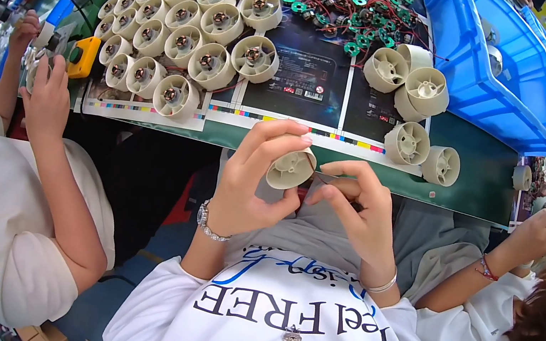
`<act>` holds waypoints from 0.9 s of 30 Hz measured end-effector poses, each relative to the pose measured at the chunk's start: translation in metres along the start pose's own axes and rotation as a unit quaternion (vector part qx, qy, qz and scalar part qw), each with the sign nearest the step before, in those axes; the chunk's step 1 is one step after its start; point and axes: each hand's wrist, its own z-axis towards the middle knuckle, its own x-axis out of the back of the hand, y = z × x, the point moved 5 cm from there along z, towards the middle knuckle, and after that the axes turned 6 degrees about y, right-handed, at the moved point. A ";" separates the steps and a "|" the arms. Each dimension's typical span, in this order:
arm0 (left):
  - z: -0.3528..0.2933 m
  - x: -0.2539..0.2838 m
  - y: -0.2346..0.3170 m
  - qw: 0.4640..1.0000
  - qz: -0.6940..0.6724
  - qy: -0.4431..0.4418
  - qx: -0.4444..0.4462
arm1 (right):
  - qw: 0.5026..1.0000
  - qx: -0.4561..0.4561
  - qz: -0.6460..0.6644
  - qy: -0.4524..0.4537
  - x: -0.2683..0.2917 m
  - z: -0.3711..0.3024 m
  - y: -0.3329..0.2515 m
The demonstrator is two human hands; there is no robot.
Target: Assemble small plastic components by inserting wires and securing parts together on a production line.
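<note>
My left hand (pixel 247 179) is closed around a cream plastic fan housing (pixel 290 170), just in front of the table edge. The housing is tilted so that its hub and ribs face up toward me. From its right side comes a thin dark wire (pixel 323 177). The thumb and fingers of my right hand (pixel 361 211) pinch that wire close beside the housing. The inside of the housing's far end is hidden.
Rows of cream housings with motors (pixel 182 45) stand at the table's left. Green circuit boards with red wires (pixel 368 14) lie piled behind. Several housings without visible motors (pixel 427 89) stand near a blue bin (pixel 498 100). Co-workers' hands (pixel 46 100) show at both sides.
</note>
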 end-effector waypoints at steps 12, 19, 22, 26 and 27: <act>-0.009 -0.007 -0.011 0.999 -0.043 0.025 0.021 | 0.986 0.146 -0.076 -0.021 0.011 -0.006 -0.007; 0.001 -0.007 0.007 0.997 0.069 -0.023 -0.035 | 0.988 0.134 -0.081 0.013 0.013 -0.004 -0.004; 0.001 -0.006 0.010 0.997 0.068 -0.032 -0.019 | 0.987 0.133 -0.085 0.018 0.013 -0.005 -0.003; 0.000 -0.009 0.009 0.999 0.019 -0.048 0.014 | 0.988 0.128 -0.082 0.022 0.012 -0.003 -0.002; -0.002 -0.010 0.007 0.999 0.022 -0.048 0.006 | 0.979 0.166 -0.113 0.027 0.012 -0.003 -0.007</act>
